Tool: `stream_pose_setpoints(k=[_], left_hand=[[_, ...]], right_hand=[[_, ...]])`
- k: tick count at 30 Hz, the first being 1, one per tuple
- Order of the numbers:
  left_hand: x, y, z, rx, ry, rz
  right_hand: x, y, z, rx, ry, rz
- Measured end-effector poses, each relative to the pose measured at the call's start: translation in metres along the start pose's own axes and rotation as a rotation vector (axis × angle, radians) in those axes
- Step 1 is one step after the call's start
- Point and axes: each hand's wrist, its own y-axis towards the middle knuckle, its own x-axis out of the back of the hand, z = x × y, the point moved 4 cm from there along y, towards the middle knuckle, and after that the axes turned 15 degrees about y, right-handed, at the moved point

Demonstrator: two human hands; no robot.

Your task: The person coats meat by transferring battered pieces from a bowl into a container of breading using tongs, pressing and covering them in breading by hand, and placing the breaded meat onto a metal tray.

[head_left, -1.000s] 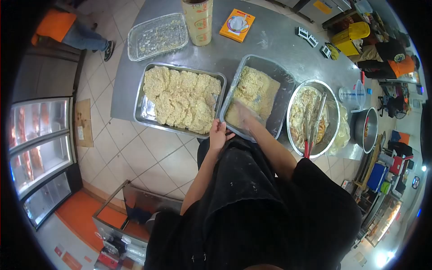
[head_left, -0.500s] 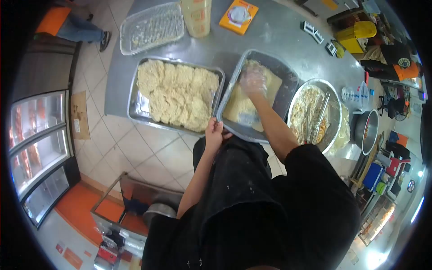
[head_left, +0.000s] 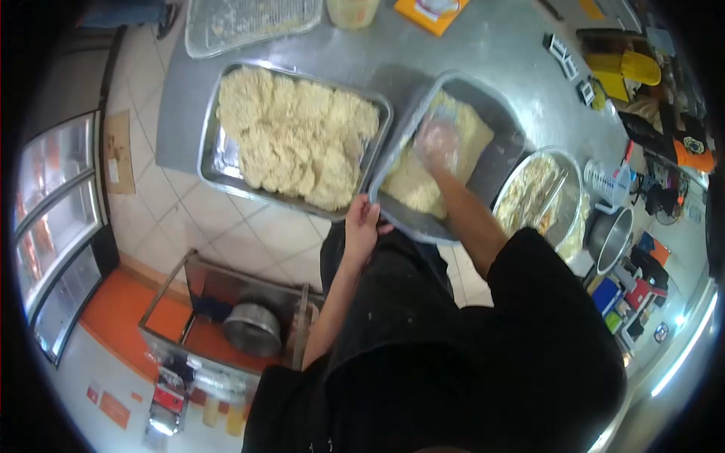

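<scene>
My left hand (head_left: 362, 226) grips the near-left corner of a grey plastic tub (head_left: 491, 113), thumb on the rim. In that tub lies a bed of pale breadcrumbs (head_left: 419, 185). My right hand (head_left: 436, 143), in a clear plastic glove, is down in the crumbs; blur hides its fingers, so I cannot tell what it holds. Left of the tub stands a metal tray (head_left: 208, 155), filled with crumb-coated pieces (head_left: 298, 136). Right of the tub is a steel bowl (head_left: 576, 177) with a wet, battered mixture (head_left: 529, 185) and metal tongs (head_left: 545, 198) in it.
A wire-mesh-bottomed tray (head_left: 253, 26), a plastic measuring jug (head_left: 353, 11) and an orange packet (head_left: 430, 13) sit at the back of the steel table (head_left: 362, 49). A white basket (head_left: 606, 180) and another steel bowl (head_left: 613, 240) are at right. Other people stand at the far left and right.
My view has shifted, so the table items sit higher or further outward. My right hand has moved within the crumbs, which are heaped differently. My left hand keeps hold of the tub corner.
</scene>
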Motion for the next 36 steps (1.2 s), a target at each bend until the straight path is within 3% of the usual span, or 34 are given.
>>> stream_pose_setpoints(k=[2, 3, 5, 7, 9, 10, 14, 17, 18, 21, 25, 28, 29, 32, 35, 36], left_hand=[[0.0, -0.002, 0.005, -0.024, -0.016, 0.024], [-0.001, 0.001, 0.005, -0.052, -0.025, 0.023], [-0.002, 0.002, 0.005, -0.056, -0.045, 0.014], [0.002, 0.001, 0.011, -0.035, -0.038, -0.003], [0.003, 0.009, 0.013, -0.018, -0.01, -0.024], [0.004, 0.01, 0.014, -0.051, 0.033, -0.067], [0.002, 0.003, 0.001, -0.089, -0.024, 0.025], [-0.001, 0.009, 0.006, -0.059, -0.01, 0.027], [-0.001, 0.013, 0.009, -0.053, 0.0, 0.013], [0.011, 0.003, 0.023, -0.011, 0.049, -0.011], [0.005, 0.01, 0.008, -0.068, 0.054, 0.006], [0.01, 0.014, 0.004, -0.054, 0.064, -0.039], [0.012, 0.016, 0.002, -0.07, 0.071, -0.025], [0.0, 0.007, 0.015, -0.064, 0.089, 0.023], [0.004, 0.013, 0.01, -0.077, 0.088, 0.007], [0.004, 0.01, 0.012, -0.067, 0.084, 0.016]], right_hand=[[0.008, -0.002, -0.023, 0.001, 0.228, -0.109], [0.043, 0.013, -0.01, -0.134, 0.189, 0.086], [0.051, 0.015, -0.034, -0.201, 0.728, 0.119], [0.048, 0.0, -0.037, -0.125, 0.777, 0.08], [0.04, -0.012, -0.026, 0.119, 0.346, -0.066], [0.035, -0.017, -0.022, 0.347, 0.09, -0.332], [0.084, -0.012, 0.018, -0.061, -0.001, 0.217], [0.06, -0.038, 0.042, 0.074, -0.15, -0.16], [0.048, -0.037, 0.046, 0.043, -0.038, -0.239], [0.048, -0.033, 0.036, -0.042, 0.131, -0.193], [0.081, -0.041, 0.03, 0.125, 0.418, 0.039], [0.074, -0.068, 0.026, 0.26, 0.05, 0.038], [0.071, -0.064, 0.029, 0.25, 0.101, 0.023], [0.078, -0.058, 0.003, 0.139, 0.212, -0.039], [0.064, -0.006, -0.035, -0.342, 0.403, 0.283], [0.056, 0.01, -0.043, -0.458, 0.458, 0.645]])
